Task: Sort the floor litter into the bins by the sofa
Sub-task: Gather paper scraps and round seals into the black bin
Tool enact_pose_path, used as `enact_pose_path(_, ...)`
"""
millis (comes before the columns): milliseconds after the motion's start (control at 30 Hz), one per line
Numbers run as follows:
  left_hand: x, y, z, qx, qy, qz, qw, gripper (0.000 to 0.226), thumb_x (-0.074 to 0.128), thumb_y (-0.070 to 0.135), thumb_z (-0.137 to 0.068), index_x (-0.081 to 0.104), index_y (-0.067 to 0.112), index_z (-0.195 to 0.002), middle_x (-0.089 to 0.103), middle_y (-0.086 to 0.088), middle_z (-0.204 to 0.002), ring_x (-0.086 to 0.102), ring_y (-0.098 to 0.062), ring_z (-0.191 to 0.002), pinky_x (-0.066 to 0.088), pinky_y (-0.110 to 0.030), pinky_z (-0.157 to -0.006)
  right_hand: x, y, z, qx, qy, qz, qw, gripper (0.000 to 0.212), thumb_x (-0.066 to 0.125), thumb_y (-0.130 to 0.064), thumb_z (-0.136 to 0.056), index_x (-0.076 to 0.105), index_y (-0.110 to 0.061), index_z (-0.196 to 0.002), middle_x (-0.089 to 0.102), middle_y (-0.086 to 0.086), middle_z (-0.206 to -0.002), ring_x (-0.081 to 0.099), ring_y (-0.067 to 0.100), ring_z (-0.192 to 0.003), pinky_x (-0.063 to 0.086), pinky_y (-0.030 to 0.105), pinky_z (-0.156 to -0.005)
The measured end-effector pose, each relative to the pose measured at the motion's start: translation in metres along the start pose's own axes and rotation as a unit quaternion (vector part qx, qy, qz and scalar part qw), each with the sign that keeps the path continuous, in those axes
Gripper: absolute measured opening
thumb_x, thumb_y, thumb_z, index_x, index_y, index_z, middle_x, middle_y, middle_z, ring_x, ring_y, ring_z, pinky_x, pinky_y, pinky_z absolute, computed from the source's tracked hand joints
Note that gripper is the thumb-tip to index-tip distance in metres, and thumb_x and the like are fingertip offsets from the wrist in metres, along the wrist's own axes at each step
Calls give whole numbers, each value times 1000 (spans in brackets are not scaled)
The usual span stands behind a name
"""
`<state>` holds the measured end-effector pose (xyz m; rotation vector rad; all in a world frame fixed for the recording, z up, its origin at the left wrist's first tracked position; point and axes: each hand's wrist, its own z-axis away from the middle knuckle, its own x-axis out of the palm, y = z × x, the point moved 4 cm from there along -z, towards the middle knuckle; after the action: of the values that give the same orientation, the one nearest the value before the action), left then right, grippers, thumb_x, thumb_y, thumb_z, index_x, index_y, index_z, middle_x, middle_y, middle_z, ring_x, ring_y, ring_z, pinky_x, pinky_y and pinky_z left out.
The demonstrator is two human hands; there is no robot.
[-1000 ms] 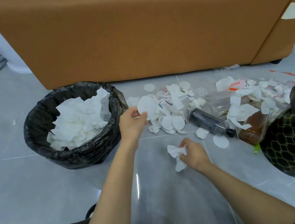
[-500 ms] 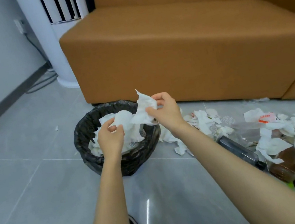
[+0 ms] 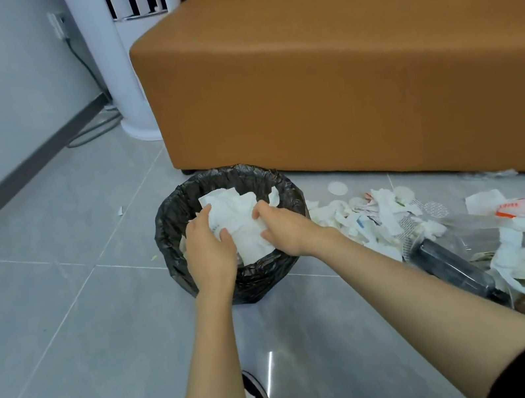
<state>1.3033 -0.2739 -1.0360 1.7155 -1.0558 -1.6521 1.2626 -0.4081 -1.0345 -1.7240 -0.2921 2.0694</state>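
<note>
Frame centre: both hands low in the black-lined bin (image 3: 166, 215) on white tissue (image 3: 237, 215), likely packing it down. The left hand (image 3: 209, 251) lies flat, relaxed; the right hand (image 3: 282, 232) is curled, grip unclear. The litter pile (image 3: 380, 214) lies centre right.

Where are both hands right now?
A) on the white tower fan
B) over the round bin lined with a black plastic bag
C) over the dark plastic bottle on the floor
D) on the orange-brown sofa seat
B: the left hand and right hand both rest on the crumpled white paper inside the round bin lined with a black plastic bag.
</note>
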Motion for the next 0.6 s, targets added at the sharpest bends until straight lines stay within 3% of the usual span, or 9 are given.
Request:
enact_pose_path(67, 4, 4, 3, 22, -7, 3, 1000, 47, 48, 8, -94, 41, 16, -140, 40, -5, -144, 38, -20, -133, 35, -27, -98, 1, 3, 1, -5, 18, 11, 1000, 41, 44, -17, -97, 32, -14, -137, 45, 7, -134, 44, 29, -119, 41, 42, -94)
enact_pose_path(133, 10, 9, 4, 44, -14, -7, 999, 46, 48, 6, -94, 41, 15, -139, 39, -3, -144, 39, -17, -131, 31, -18, -93, -4, 7, 3, -9, 83, 3, 996, 46, 46, -18, -96, 34, -15, -140, 36, 3, -146, 31, 24, -132, 36, 39, -103)
enact_pose_path(333, 27, 19, 6, 40, -15, -75, 996, 32, 55, 7, -90, 48, 12, -121, 46, -6, -127, 41, -22, -121, 34, -25, -78, -13, 29, 20, 19, 207, -26, 978, 40, 47, -13, -94, 46, -15, -134, 39, -1, -142, 29, 19, -130, 34, 29, -101)
enact_pose_path(467, 51, 16, -2, 69, -122, -88, 986, 30, 59, 10, -88, 57, 16, -118, 53, -4, -124, 50, -22, -113, 41, -30, -85, -7, 42, 31, 43, 231, -85, 968, 36, 44, -14, -96, 50, -14, -131, 43, -1, -139, 34, 16, -130, 36, 30, -101)
enact_pose_path(600, 73, 15, -16, 80, -235, -136, 959, 29, 53, 9, -92, 61, 16, -119, 55, -7, -130, 53, -24, -115, 40, -28, -92, 2, 51, 38, 53, 220, -83, 971, 38, 37, -20, -100, 47, -14, -137, 39, -3, -144, 35, 15, -133, 32, 28, -106)
